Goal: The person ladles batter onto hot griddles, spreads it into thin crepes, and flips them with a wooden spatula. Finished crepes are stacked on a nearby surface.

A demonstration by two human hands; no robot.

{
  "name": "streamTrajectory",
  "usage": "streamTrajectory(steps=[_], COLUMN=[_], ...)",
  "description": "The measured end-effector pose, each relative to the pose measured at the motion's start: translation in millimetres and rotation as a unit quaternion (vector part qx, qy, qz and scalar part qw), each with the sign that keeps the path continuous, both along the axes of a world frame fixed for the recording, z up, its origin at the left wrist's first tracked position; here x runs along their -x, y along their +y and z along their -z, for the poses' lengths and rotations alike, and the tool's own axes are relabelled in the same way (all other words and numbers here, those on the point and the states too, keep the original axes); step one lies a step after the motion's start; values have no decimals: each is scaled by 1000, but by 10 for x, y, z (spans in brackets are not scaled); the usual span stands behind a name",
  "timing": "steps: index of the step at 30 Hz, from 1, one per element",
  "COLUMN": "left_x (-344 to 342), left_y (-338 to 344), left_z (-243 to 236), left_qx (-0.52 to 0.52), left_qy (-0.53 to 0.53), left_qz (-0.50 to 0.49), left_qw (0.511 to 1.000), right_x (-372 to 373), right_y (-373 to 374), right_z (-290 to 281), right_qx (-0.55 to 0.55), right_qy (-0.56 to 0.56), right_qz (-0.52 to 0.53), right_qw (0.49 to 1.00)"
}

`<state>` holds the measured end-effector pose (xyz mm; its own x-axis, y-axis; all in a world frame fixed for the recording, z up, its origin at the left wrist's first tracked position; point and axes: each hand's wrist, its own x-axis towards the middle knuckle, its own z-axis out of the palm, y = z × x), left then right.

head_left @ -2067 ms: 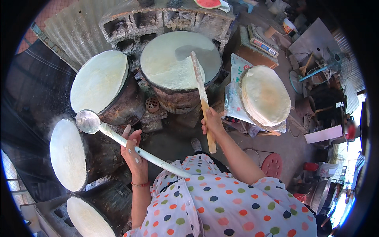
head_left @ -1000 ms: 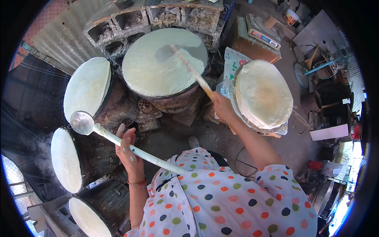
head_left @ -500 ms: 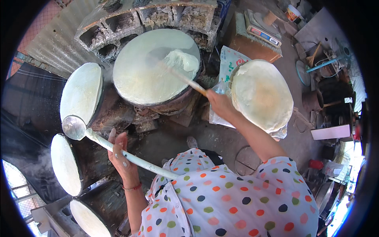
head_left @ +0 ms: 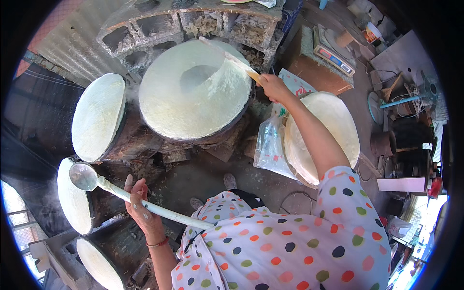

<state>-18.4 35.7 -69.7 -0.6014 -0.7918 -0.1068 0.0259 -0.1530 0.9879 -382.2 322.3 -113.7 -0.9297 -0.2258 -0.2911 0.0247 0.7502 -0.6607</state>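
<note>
My right hand point(head_left: 275, 88) grips the handle end of a flat wooden spatula point(head_left: 238, 62). The blade reaches over the far right part of a large round griddle point(head_left: 169, 108) and touches or hovers just above its pale batter. A greyer patch shows near the middle of the batter, with thicker streaks beside the blade. Over on the left, my left hand point(head_left: 144, 209) has its fingers around the pale handle of a long ladle point(head_left: 114, 189). The ladle's round metal bowl points far left, away from the griddle, and the handle's other end rests near my shirt.
Round pale-coated griddles point(head_left: 98, 116) line the left side. Under my right forearm lies a stack of round pale sheets point(head_left: 345, 133) beside a clear plastic bag point(head_left: 269, 145). Hollow concrete blocks point(head_left: 162, 24) border the back. A scale point(head_left: 333, 57) sits on a box at the back right.
The spatula has swept away from the griddle's middle toward its far right edge. The heap of thick batter is spread into a thin layer. My left hand and ladle have shifted slightly nearer and left.
</note>
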Motion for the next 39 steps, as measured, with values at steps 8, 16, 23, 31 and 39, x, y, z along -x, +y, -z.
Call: streamTrajectory(steps=[8,16,23,31,39], left_x=[28,157,71,-75,-10], left_y=[-48,-52,-208,-271,-270], left_z=[-118,-58,7,30,2], left_qx=[37,-52,-63,-64,-97], left_qy=[-4,32,41,52,49], left_qz=[-6,42,58,75,59], left_qw=[999,997,995,994,992], right_x=[-858,-1481,-1528,-1750,-1639], right_y=[124,-472,-698,-848,-1029], right_z=[19,94,405,167,88], right_qx=[111,104,130,80,-18], right_qy=[141,148,207,188,160], right_qz=[90,83,128,76,37], right_qw=[980,980,961,976,986])
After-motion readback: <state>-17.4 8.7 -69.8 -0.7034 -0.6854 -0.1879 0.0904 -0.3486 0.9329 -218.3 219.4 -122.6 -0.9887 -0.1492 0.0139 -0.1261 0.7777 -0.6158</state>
